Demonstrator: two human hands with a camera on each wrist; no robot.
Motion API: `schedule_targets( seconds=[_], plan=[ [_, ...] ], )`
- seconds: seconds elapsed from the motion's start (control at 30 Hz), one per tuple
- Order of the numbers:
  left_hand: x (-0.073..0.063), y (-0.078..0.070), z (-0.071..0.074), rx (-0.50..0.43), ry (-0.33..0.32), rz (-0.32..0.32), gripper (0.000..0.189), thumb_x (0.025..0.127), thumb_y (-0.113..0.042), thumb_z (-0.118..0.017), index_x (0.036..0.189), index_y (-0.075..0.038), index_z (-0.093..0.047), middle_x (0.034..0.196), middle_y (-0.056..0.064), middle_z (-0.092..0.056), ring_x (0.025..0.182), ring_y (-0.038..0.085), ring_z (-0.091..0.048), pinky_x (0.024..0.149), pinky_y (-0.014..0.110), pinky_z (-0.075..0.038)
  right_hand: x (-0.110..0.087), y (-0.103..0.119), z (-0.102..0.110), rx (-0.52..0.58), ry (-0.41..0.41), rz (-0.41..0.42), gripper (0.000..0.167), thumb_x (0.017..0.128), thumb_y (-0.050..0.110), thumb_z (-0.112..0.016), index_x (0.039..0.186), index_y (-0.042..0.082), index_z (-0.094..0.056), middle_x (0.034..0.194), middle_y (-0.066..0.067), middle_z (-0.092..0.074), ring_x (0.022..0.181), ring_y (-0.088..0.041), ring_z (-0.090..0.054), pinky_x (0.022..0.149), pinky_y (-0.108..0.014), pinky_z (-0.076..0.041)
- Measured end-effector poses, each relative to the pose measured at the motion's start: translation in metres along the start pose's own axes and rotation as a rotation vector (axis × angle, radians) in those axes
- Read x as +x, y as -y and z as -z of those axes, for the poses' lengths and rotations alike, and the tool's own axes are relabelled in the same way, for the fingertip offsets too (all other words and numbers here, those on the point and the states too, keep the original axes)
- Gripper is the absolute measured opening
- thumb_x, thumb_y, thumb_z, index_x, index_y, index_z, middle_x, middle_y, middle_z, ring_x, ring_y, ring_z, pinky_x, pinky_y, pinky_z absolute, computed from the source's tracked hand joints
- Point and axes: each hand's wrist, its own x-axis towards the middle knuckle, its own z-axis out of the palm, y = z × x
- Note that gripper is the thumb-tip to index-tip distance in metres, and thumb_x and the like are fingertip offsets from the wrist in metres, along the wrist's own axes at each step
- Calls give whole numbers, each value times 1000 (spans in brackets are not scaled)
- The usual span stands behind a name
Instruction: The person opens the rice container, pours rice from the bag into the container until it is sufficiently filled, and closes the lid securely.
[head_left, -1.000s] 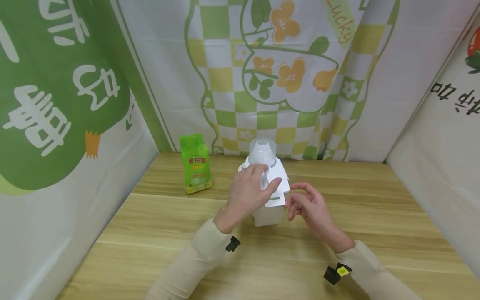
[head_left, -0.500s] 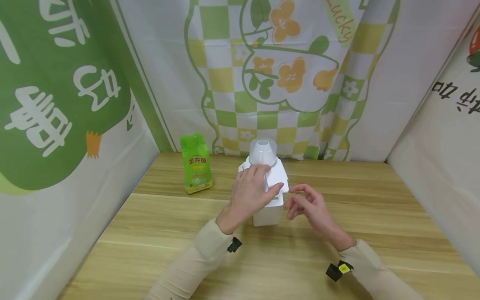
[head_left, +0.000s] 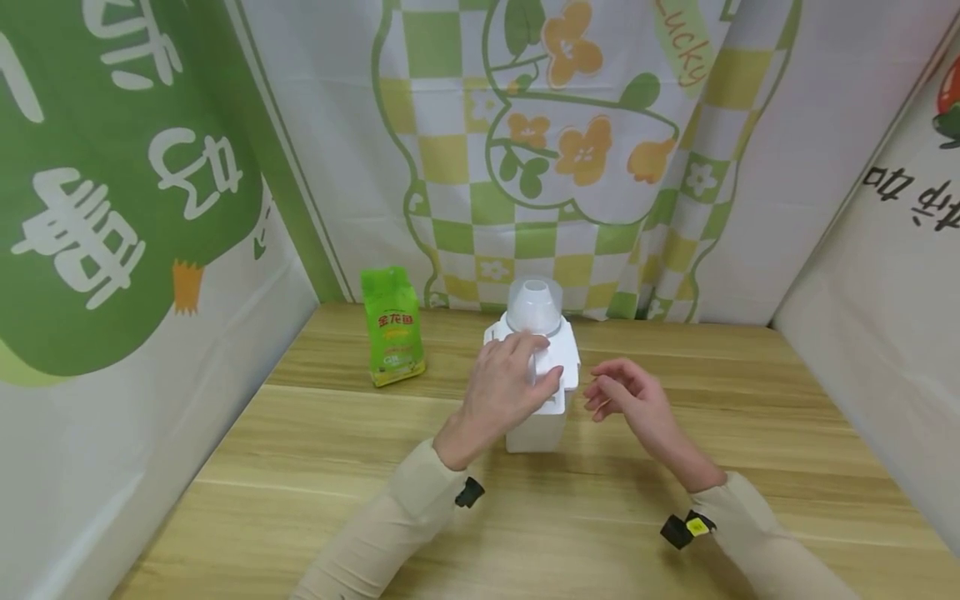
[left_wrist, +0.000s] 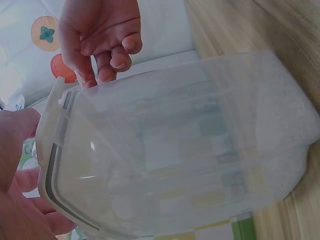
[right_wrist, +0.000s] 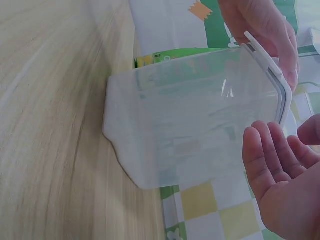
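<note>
A translucent plastic storage container (head_left: 536,432) stands upright on the table, wearing a white lid (head_left: 567,343) with a clear measuring-cup-like cap (head_left: 534,308). Whitish contents (right_wrist: 125,130) fill its lower part. My left hand (head_left: 495,387) rests on the lid, thumb and fingers spread over its top; what lies under the palm is hidden. A dark seal (left_wrist: 52,185) shows along the lid's rim in the left wrist view. Just right of the container hovers my right hand (head_left: 641,408), fingers loosely bent, holding nothing. Its fingertips (right_wrist: 255,137) appear close to the lid's edge in the right wrist view.
A green bag (head_left: 393,333) with red lettering stands on the wooden table (head_left: 315,467), left of the container. Patterned curtain (head_left: 525,250) hangs right behind the container, and printed cloth sheets enclose both sides.
My right hand has drawn back slightly to the right, away from the container. The container's top has shifted a little rightward, while my left hand stays on the lid.
</note>
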Motion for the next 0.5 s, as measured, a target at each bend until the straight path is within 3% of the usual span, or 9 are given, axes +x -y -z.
schedule_targets(
  seconds=[0.17,0.5],
  plan=[
    [-1,1,-1,-45,-5,-14,30,85,-30,-69,109,-12,-67,114,2,-70,97,20,-67,88,38,-50,3,1,3,-25,-21,-5,19,102,17,-53,113,2,-56,94,-8,-67,81,-20,-69,64,-33,-60],
    [-1,2,0,-117,26,-31,28,84,-18,-60,111,-12,-64,113,4,-71,107,19,-66,90,40,-50,14,3,3,-119,-92,5,34,101,20,-56,121,-7,-53,111,-21,-62,93,-16,-66,73,-32,-61]
  ],
)
